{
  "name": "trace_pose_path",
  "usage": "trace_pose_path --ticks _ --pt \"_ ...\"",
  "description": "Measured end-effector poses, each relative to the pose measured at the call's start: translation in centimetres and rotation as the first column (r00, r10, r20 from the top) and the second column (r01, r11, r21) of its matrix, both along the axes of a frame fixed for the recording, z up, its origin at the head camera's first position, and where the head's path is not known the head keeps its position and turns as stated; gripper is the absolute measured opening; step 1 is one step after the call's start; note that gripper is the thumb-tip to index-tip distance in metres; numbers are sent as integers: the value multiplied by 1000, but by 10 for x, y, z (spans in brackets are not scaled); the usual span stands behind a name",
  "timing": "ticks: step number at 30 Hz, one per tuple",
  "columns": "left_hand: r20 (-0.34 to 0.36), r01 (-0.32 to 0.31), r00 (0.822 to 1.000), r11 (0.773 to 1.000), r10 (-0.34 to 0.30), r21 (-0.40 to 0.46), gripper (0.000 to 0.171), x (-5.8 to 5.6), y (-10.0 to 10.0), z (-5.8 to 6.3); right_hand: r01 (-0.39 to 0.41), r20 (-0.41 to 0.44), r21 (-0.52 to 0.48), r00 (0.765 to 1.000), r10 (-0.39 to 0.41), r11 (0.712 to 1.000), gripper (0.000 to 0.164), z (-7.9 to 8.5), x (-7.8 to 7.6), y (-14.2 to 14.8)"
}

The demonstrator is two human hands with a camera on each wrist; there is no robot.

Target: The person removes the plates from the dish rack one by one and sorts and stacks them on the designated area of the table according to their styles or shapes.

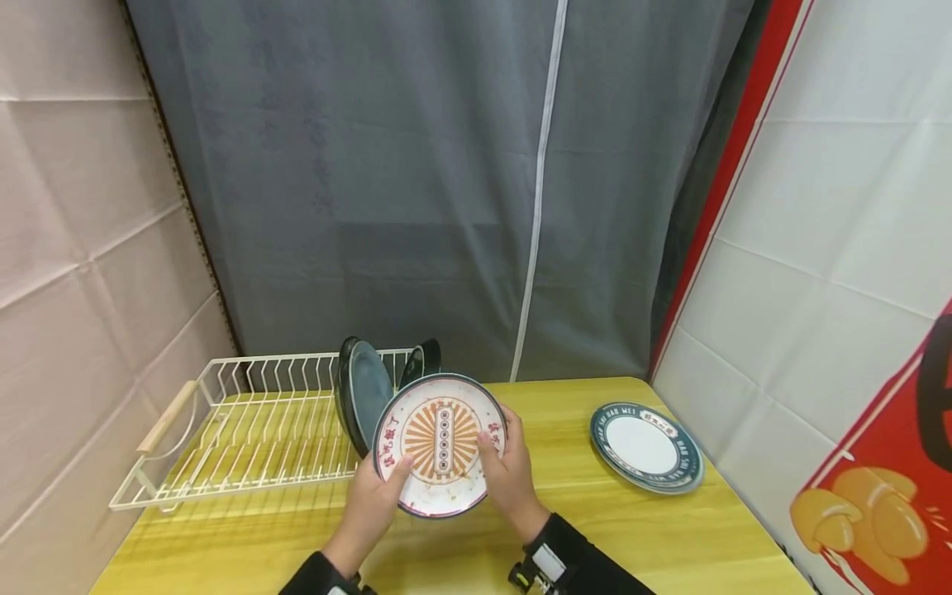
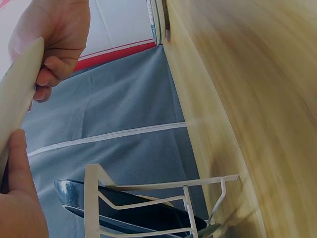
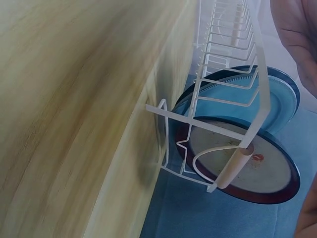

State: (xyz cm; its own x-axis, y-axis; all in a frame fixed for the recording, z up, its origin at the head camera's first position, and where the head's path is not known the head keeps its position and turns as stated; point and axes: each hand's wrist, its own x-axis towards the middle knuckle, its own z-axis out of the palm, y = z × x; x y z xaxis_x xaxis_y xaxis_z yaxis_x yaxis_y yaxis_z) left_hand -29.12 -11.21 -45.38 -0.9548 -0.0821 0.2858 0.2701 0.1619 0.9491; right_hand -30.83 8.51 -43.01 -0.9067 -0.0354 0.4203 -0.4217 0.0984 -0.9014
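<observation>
Both hands hold a round white plate (image 1: 468,487) with a dark rim, an orange sunburst and red characters, tilted so its face shows in the head view. Small reddish and brown specks mark its lower part. My left hand (image 1: 375,500) grips the lower left edge, thumb on the face. At the right edge my right hand (image 1: 513,479) pinches it, thumb also on the face. In the left wrist view the plate (image 2: 17,89) appears edge-on, fingers of the right hand (image 2: 62,39) behind it. Left of the held plate stands a white wire dish rack (image 1: 253,481).
Upright in the rack's right part are a blue-grey plate (image 1: 369,388), a dark plate (image 1: 344,388) and a dark dish (image 1: 414,366). A dark-rimmed plate with a reddish spot (image 3: 228,163) shows there too. Teal-rimmed white plates (image 1: 687,463) lie stacked at the table's right.
</observation>
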Motion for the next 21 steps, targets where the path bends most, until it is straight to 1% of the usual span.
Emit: trace_pose_path --ticks 1,2,4,5,6,8,9,10,11,13,14,15,16,19,21 --pt "7 7 1000 1000 -7 6 40 -1 1 0 -4 9 -19 1000 4 1000 47 -1 -1 0" --pt "17 13 1000 1000 -14 7 41 -1 1 -1 -5 5 -37 1000 5 999 46 -5 -4 1" --pt "41 39 998 999 -40 25 44 -3 2 -1 -3 12 -66 1000 4 998 46 -8 -7 3" --pt "48 54 997 998 -56 33 46 -3 2 -1 -3 12 -78 1000 4 997 46 -11 -9 4" --pt "54 56 997 998 -58 28 48 -3 2 -1 0 0 -84 1000 0 996 46 -14 -11 5" --pt "38 69 997 998 -69 8 51 -2 0 -2 3 -16 -90 1000 -4 996 45 -20 -16 9" --pt "17 66 998 998 -65 -13 51 0 -2 -3 6 -16 -94 1000 -7 996 45 -20 -16 10" --pt "-7 49 999 998 -49 -49 48 1 -3 -4 7 -23 -101 1000 -9 995 45 -22 -18 12" --pt "-37 19 999 995 -23 -98 45 3 -5 -5 1 -43 -114 999 -6 993 44 -22 -19 14" --pt "-118 -51 993 977 27 -207 38 6 -9 -7 2 -71 -129 997 -11 992 42 -20 -21 19" --pt "-160 -95 986 960 54 -263 33 7 -12 -8 0 -85 -144 996 -13 990 42 -19 -22 22" --pt "-215 -148 973 935 79 -322 29 7 -15 -9 1 -96 -153 995 -16 988 43 -17 -24 25" --pt "-272 -196 957 909 97 -368 26 7 -18 -11 3 -103 -161 995 -20 987 43 -15 -25 28" --pt "-425 -327 898 823 117 -464 24 6 -29 -16 28 -113 -176 992 -49 984 44 -10 -28 37" --pt "-486 -403 864 761 134 -508 24 5 -36 -20 49 -121 -186 990 -72 981 45 -7 -31 44"
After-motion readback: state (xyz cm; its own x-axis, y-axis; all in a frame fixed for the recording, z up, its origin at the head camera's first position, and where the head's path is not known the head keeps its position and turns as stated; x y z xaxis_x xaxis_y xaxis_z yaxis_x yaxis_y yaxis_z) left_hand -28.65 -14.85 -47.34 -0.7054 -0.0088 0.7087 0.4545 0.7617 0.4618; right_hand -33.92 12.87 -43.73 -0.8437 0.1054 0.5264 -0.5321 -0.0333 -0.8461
